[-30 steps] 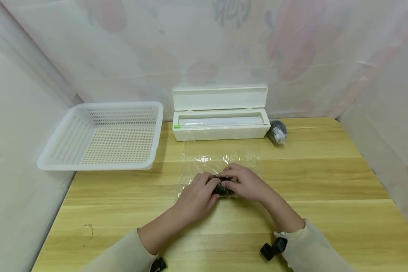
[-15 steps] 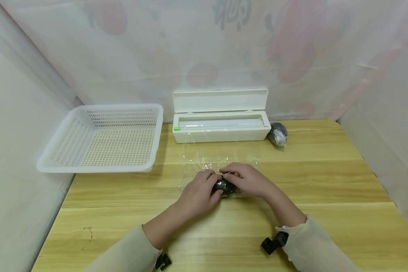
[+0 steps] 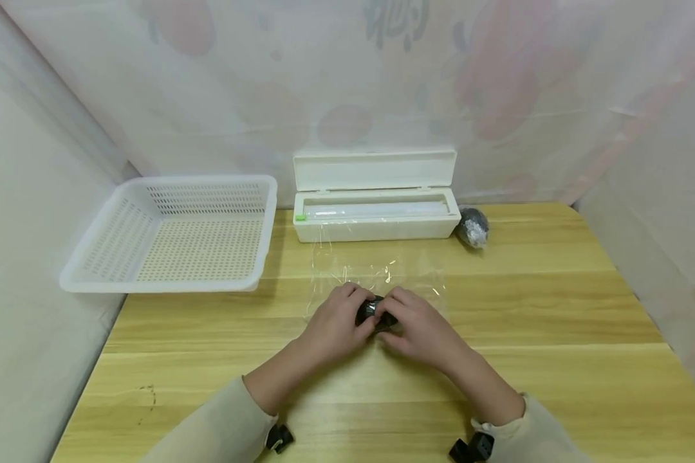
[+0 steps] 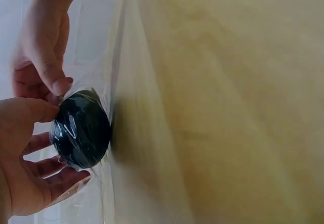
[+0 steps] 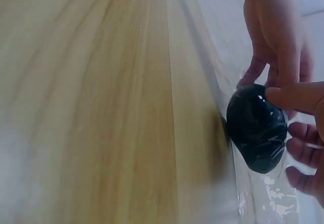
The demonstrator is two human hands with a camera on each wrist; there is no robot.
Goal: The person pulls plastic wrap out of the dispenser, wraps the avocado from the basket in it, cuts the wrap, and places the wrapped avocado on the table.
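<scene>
Head view first: two hands meet in the middle of the wooden worktop [image 3: 556,308], both on one small dark round object [image 3: 374,311] that looks like an avocado-ish lump, hard to say exactly. The left hand [image 3: 334,319] has its fingers curled round the object's left side, and the right hand [image 3: 419,325] does the same from the right. It all sits on one sheet of clear cling film [image 3: 376,273] spread flat on the wood, running back toward the one white cling film dispenser box [image 3: 376,218], lid standing open, one roll visible inside. Left of the box there's one white perforated plastic basket [image 3: 176,231], hanging partly off the worktop's edge. Just right of the box lies one more dark lump already wrapped in film [image 3: 473,226], well apart from the hands.

Left wrist view: one dark round object [image 4: 82,129], glossy with film stretched over it. The left hand [image 4: 25,168] cups it, thumb on top, fingers below, and the right hand [image 4: 43,57] presses a thumb tip on its upper edge. Film [image 4: 126,133] drapes down to the wood.

Right wrist view: same single object [image 5: 255,128], shiny and wrinkled under film. The right hand [image 5: 304,133] pinches it with thumb above and fingers under, while the left hand [image 5: 276,37] touches it from the far side.
</scene>
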